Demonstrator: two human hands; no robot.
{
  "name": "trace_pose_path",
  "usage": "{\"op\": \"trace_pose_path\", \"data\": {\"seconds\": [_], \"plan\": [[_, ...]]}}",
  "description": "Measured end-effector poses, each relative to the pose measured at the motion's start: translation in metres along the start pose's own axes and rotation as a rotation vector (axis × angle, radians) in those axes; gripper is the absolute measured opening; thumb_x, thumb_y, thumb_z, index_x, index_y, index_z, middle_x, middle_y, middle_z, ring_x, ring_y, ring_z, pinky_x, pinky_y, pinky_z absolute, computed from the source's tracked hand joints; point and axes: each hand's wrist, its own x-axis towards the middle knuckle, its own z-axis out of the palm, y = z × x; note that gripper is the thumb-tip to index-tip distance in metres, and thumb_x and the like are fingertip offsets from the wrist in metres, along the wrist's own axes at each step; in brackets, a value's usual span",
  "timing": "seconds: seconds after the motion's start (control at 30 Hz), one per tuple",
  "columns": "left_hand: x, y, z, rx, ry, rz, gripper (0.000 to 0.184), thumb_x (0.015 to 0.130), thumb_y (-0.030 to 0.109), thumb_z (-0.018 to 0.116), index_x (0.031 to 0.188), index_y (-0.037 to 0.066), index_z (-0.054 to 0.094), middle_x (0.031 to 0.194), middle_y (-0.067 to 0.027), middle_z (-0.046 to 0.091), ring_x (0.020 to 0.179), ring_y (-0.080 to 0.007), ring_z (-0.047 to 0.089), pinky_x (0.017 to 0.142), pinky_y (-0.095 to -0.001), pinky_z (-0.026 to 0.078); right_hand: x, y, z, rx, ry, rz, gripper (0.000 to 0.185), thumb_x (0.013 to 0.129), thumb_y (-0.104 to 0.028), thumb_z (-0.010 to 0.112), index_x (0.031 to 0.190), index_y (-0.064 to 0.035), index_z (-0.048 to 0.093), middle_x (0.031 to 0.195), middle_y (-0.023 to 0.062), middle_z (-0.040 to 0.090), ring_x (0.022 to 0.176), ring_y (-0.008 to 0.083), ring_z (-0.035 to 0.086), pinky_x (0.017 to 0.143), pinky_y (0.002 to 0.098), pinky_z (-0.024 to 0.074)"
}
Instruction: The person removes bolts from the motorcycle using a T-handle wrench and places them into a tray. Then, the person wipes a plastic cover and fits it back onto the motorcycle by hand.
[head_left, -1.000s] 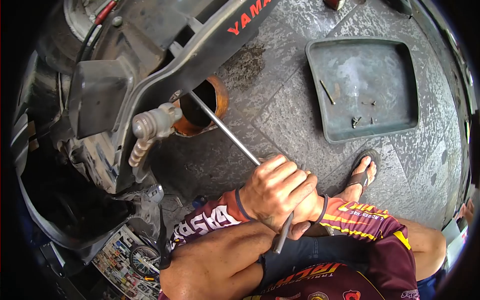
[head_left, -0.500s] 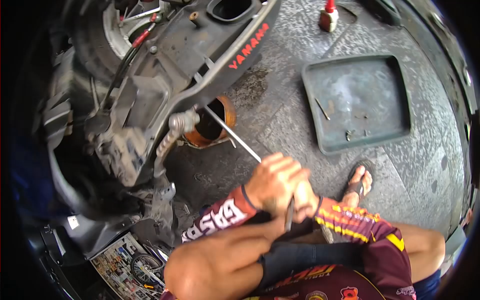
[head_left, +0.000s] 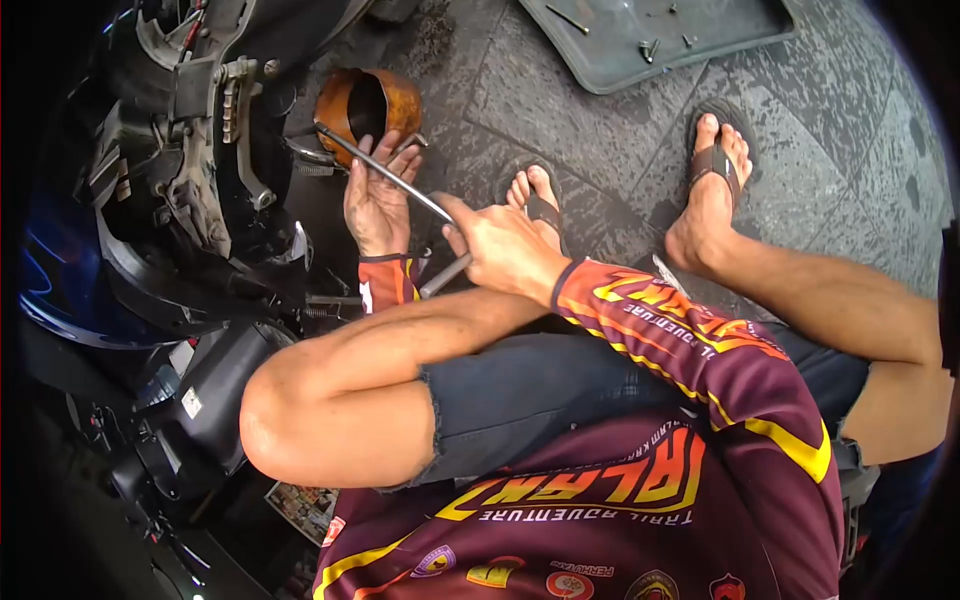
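My right hand [head_left: 505, 245] is closed round the handle of a T-handle wrench [head_left: 408, 187], and part of the bar sticks out below the fist. The wrench's long shaft slants up and left to an end near a rusty orange round metal container [head_left: 402, 103]. My left hand [head_left: 380, 205] is open, palm up and fingers spread, and the shaft passes across it. Whether the palm touches the shaft I cannot tell. The container stands on the floor beside the motorcycle [head_left: 215, 130], with a dark opening.
A dark tray [head_left: 610, 75] with several bolts or small metal parts lies on the stained floor at the top. My sandalled feet [head_left: 715, 170] are on the floor to the right. Blue bodywork [head_left: 75, 270] and dark motorcycle parts [head_left: 225, 380] fill the left side.
My hands were together on the wrench handle; my left hand has let go and moved forward, opening beside the shaft. The view has shifted, so the tray sits higher in it.
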Motion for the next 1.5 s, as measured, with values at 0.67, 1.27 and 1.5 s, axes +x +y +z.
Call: {"op": "trace_pose_path", "data": {"seconds": [0.67, 1.27, 1.5], "plan": [[0.007, 0.034, -0.033, 0.032, -0.009, -0.005, 0.046, 0.099, 0.024, 0.044, 0.138, 0.001, 0.037, 0.1, -0.0084, 0.063, 0.086, -0.0204, 0.062, 0.084, -0.0382, 0.049, 0.021, -0.015, 0.017, 0.18, -0.018, -0.03, 0.047, 0.083, -0.008, 0.055, 0.127, -0.001, 0.042, 0.065, 0.0241, 0.06, 0.065, 0.043, 0.061, 0.058, 0.0515, 0.0467], [0.01, 0.034, -0.036, -0.042, -0.091, -0.002, 0.049, 0.098, 0.029, 0.045, 0.137, 0.0, 0.037, 0.109, -0.0116, 0.059, 0.092, -0.021, 0.059, 0.083, -0.0382, 0.049, 0.025, -0.024, 0.017, -0.186, 0.164, -0.217, 0.053, 0.081, -0.016, 0.063, 0.128, 0.0011, 0.046, 0.067, 0.016, 0.058, 0.065, 0.033, 0.059, 0.07, 0.0402, 0.0428], [-0.043, 0.01, 0.005, -0.041, -0.389, -0.171, 0.037, 0.097, 0.033, 0.047, 0.105, -0.001, 0.058, 0.116, -0.0108, 0.053, 0.097, -0.0155, 0.054, 0.08, -0.0251, 0.044, 0.031, -0.036, 0.029, 0.742, 0.186, 0.487, 0.046, 0.096, -0.04, 0.046, 0.095, 0.0023, 0.064, 0.071, 0.0087, 0.065, 0.069, 0.0169, 0.062, 0.059, 0.0291, 0.0474]]}}
